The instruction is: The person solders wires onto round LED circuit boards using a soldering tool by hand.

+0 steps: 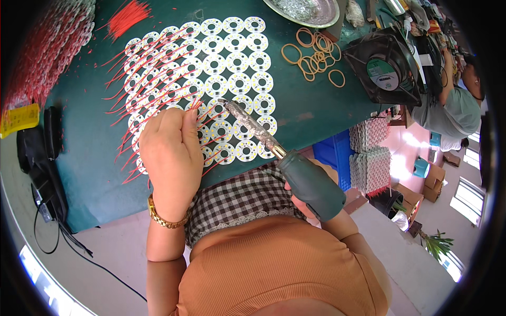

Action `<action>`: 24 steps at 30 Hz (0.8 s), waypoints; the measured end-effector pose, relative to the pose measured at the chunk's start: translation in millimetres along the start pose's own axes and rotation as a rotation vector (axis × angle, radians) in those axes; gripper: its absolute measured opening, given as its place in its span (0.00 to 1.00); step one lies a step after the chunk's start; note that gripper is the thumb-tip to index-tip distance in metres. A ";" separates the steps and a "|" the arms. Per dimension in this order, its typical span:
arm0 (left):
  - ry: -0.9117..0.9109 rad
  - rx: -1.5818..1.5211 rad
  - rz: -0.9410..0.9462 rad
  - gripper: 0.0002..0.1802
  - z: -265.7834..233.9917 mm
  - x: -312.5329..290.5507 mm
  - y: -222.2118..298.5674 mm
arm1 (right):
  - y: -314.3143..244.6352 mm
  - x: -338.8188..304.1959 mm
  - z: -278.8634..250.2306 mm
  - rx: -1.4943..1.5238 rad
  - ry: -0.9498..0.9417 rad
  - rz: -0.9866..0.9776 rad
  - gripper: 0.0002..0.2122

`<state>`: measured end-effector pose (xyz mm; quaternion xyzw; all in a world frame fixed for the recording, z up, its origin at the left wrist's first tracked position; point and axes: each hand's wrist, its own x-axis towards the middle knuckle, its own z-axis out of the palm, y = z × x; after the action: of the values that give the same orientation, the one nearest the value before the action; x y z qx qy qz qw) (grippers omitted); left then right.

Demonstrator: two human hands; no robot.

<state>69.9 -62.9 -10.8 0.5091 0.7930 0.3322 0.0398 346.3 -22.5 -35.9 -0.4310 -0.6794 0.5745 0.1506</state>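
A panel of white ring-shaped LED boards (239, 83) lies on the green table in front of me. Thin red wires (120, 108) run from many of its rings, trailing off to the left. My left hand (169, 139), a gold watch on its wrist, is over the panel's lower left part, thumb and fingers pinched on red wires. In my right hand (299, 201) is a soldering iron (312, 185) with a dark green handle, its fingers partly hidden behind it. The iron's crusted shaft slants up leftward, and its tip is over a ring close to my left fingertips.
Loose red wires (126, 20) and a stack of wired boards (50, 50) lie at the far left. Rubber bands (316, 59), a metal dish (305, 13) and a black fan (380, 68) occupy the far right. Another person (450, 113) sits beyond, past a blue crate (334, 158).
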 end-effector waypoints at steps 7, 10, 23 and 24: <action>-0.013 0.043 0.026 0.14 1.6 2.9 0.0 | 19.7 -4.1 5.1 -0.186 -0.030 -0.054 0.20; -0.015 0.046 0.031 0.14 -1.2 3.1 0.6 | 24.3 -3.6 5.7 -0.224 -0.049 -0.146 0.19; -0.003 0.064 0.028 0.14 0.9 2.5 0.0 | -6.0 3.9 -1.9 -0.249 0.061 -0.329 0.27; -0.013 0.062 0.026 0.14 0.8 3.2 0.5 | -16.6 6.5 -5.1 -0.251 0.062 -0.327 0.27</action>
<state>69.1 -59.7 -10.2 0.5225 0.7960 0.3045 0.0250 339.2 -13.8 -21.2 -0.3478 -0.8015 0.4397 0.2080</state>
